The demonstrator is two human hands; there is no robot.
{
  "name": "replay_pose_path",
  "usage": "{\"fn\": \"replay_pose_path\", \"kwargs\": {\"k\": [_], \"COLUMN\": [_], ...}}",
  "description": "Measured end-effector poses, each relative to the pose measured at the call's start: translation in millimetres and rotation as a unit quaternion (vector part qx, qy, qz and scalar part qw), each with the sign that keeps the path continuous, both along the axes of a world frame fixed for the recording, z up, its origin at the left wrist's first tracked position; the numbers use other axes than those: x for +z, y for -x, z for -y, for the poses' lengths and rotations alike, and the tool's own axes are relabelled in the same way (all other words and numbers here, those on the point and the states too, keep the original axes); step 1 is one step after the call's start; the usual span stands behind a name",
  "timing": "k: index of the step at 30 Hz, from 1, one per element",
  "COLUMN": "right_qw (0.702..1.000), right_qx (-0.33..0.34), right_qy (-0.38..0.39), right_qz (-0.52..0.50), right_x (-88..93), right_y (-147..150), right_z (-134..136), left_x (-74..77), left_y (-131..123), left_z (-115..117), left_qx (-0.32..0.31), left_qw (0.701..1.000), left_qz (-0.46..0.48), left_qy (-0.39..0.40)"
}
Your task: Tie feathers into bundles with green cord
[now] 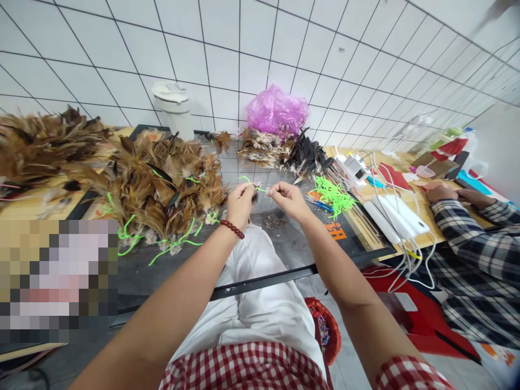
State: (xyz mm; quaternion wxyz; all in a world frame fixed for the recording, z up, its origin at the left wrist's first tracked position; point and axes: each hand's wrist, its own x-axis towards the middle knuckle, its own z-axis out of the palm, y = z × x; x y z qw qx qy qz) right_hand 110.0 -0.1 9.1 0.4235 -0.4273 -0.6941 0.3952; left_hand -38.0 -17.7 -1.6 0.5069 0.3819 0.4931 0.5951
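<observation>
My left hand [240, 205], with a beaded bracelet [232, 228] at the wrist, pinches a bright green cord [245, 179] together with a small dark feather bunch [255, 194] that is mostly hidden by the fingers. My right hand [288, 199] is closed on the same cord, which runs between the two hands over the dark, see-through tabletop. To the left lies a big heap of brown feather bunches [170, 184], several with green cord tails. Loose green cords [333, 196] are piled right of my right hand, beside blue-handled small scissors or tweezers [319, 203].
Behind my hands are pale feathers [264, 149], black feathers [307, 154] and a pink plastic bag [278, 110]. A white lidded cup [174, 108] stands by the tiled wall. White power strips [400, 216] with cables lie to the right, near a co-worker's hands [441, 192]. Below is a red basket [333, 330].
</observation>
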Motion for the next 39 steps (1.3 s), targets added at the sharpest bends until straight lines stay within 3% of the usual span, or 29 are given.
{"fn": "replay_pose_path", "kwargs": {"k": [2,5,10,12,16,21,24,28,33,39], "right_qw": [0.999,0.995,0.993,0.998,0.988,0.955,0.948,0.948,0.961,0.972], "right_qx": [0.01,0.042,0.05,0.034,0.005,0.064,0.089,0.09,0.049,0.086], "right_qy": [0.032,0.068,0.071,0.018,-0.152,-0.277,-0.29,-0.287,-0.263,-0.183], "right_qz": [-0.02,-0.057,-0.075,-0.059,0.022,0.088,0.1,0.099,0.075,0.12], "right_x": [0.1,-1.9,-5.6,-4.8,3.1,11.8,12.1,10.9,10.4,9.4], "right_y": [0,-1,-4,-7,-10,-8,-5,-5,-11,-16], "right_z": [-2,-4,-11,-12,-8,2,4,3,0,-2], "left_x": [4.1,10.9,16.5,15.5,9.4,3.1,2.6,-0.9,-9.6,-8.4], "left_y": [0,2,8,8,2,1,2,-1,-3,0], "left_z": [1,5,9,9,8,8,10,10,4,2], "left_qx": [-0.018,-0.093,-0.185,-0.193,-0.197,-0.211,-0.221,-0.214,-0.171,-0.152], "left_qw": [0.997,0.984,0.962,0.965,0.98,0.959,0.928,0.913,0.94,0.968], "left_qz": [0.076,0.153,0.195,0.167,0.031,-0.177,-0.267,-0.292,-0.234,-0.137], "left_qy": [0.003,-0.011,0.049,0.053,-0.009,-0.072,-0.136,-0.189,-0.179,-0.145]}}
